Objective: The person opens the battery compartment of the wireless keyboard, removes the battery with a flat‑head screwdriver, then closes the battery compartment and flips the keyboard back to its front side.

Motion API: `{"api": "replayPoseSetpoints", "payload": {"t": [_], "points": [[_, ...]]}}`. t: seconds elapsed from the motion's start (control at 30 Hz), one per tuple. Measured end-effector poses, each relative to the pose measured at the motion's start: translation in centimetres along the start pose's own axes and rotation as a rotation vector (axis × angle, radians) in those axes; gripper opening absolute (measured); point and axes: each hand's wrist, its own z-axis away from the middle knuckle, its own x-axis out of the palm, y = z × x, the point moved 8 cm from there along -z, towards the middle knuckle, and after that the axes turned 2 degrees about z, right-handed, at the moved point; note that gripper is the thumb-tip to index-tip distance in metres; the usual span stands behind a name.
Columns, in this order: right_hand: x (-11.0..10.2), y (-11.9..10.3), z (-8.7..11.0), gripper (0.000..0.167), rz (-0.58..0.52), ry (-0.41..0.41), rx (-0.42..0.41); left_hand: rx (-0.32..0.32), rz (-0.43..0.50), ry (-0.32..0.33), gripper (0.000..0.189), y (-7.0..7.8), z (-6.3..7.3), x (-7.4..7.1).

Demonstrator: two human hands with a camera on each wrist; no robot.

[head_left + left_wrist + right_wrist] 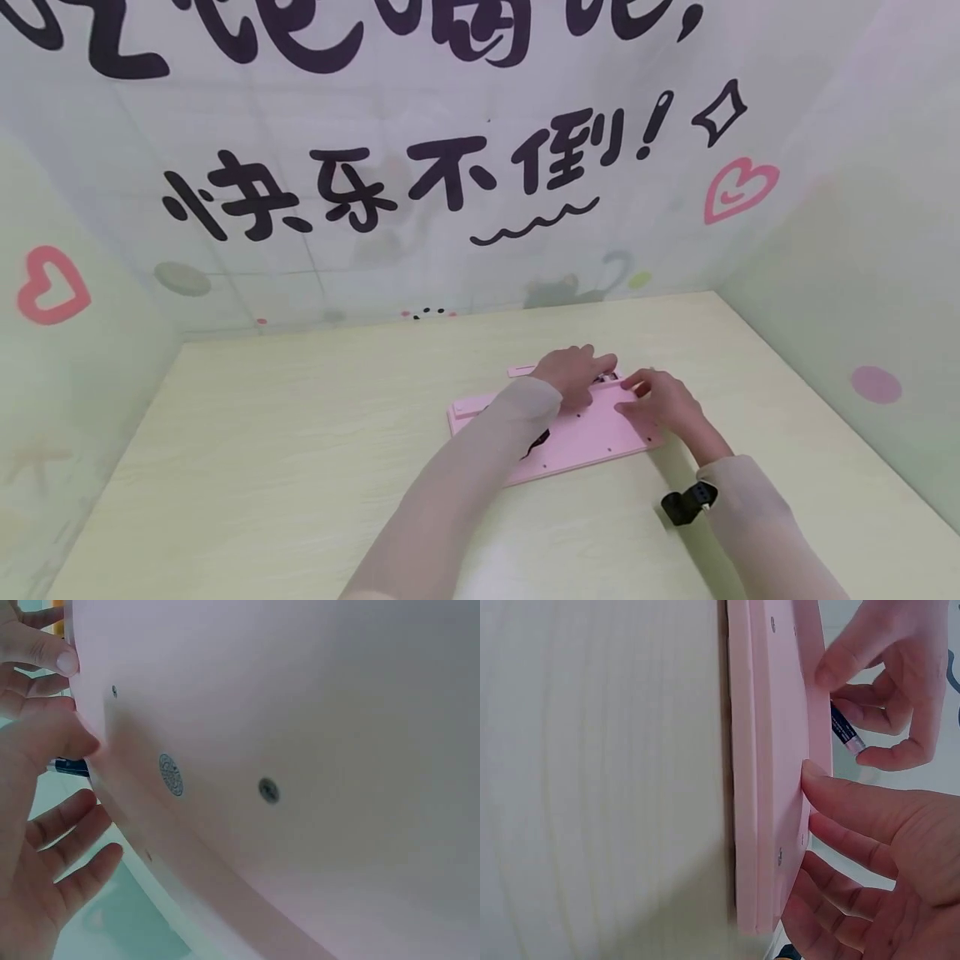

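A pink keyboard [588, 437] lies underside up, with small screw holes and a raised ridge along its far side. My left hand [573, 375] bends over this ridge, thumb against it. A dark blue battery with a silver end [845, 729] juts out from behind the ridge, one curled left fingertip right at its silver end. My right hand [663, 400] pinches the ridge near the keyboard's right end, thumb [821, 776] on the near face and fingers beyond the rim. In the left wrist view the battery [71, 766] shows just beside the left thumb [64, 742].
A thin pink strip with a slot [519, 371] lies behind the keyboard, partly hidden by the left hand. Pale wood-grain tabletop [262, 458] extends around it. A printed wall sheet [420, 267] rises at the back edge, with side walls left and right.
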Motion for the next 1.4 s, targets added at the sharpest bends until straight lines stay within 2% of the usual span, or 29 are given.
{"api": "replayPoseSetpoints", "payload": {"t": [0.13,0.23,0.5,0.8,1.03,1.2,1.4], "points": [[0.0,0.0,0.1,0.039,-0.007,0.005,-0.002,0.018,-0.043,0.091,0.025,0.3,-0.3,-0.5],[0.0,0.0,0.2,0.04,-0.008,0.005,-0.002,0.015,-0.051,0.133,0.019,0.3,-0.5,-0.6],[0.0,0.2,0.2,0.041,-0.007,-0.001,0.006,0.002,0.113,0.158,0.016,-0.2,-0.8,0.1],[0.1,0.2,0.2,0.041,-0.012,-0.011,0.02,-0.022,0.281,0.211,0.013,-0.5,0.1,-0.8],[0.1,-0.1,0.3,0.039,-0.004,-0.015,0.02,0.001,0.334,0.253,0.013,-0.7,0.9,-1.7],[0.0,-0.3,0.4,0.041,-0.003,-0.026,0.023,0.034,0.322,0.28,0.012,-1.1,1.7,-2.7],[-0.2,-0.3,0.5,0.042,0.002,-0.029,0.019,0.016,0.303,0.254,0.016,-2.0,2.7,-3.2]]}}
